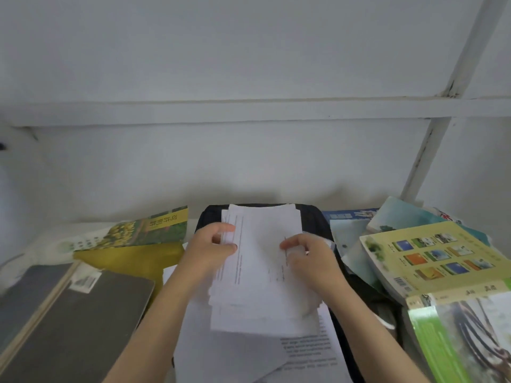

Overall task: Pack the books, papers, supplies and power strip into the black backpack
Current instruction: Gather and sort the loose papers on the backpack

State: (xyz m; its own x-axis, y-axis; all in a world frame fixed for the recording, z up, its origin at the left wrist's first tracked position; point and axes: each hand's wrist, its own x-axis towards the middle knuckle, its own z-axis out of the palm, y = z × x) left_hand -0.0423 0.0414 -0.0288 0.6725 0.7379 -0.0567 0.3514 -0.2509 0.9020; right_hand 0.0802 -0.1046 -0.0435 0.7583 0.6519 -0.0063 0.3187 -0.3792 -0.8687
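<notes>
- Left hand [213,244]: fingers and thumb curled round the left edge of a stack of papers [260,275], gripping it at 9 o'clock of the stack.
- Right hand [307,261]: fingers bent over the right edge of the same stack and pinching it at 3 o'clock. What lay under the palm could not be made out.
- Stack of papers: white printed sheets, unevenly aligned, held between the two hands in the centre of the view, directly over the black backpack [315,221].
- Black backpack: lay flat beneath the stack. Only its dark rim showed at 12 o'clock and along the 3 o'clock side of the papers.
- Loose sheets [221,352]: more white pages, one with a block of print, lay under the stack toward 6 o'clock.
- Flower-cover book [154,228]: lay at 10 o'clock of the backpack, just beside it, partly over a yellow bag [130,258].
- Grey notebooks [83,313]: two, side by side at 8 o'clock, the nearer one bearing a barcode label.
- Pale yellow book [437,255]: back cover printed with small pictures, on top of a pile of books at 3 o'clock, overlapping a blue book [351,214] behind it.
- Green-spined book [456,344]: lay at 4 o'clock, touching the pale yellow book.
- White wall [249,64]: filled the view at 12 o'clock.
</notes>
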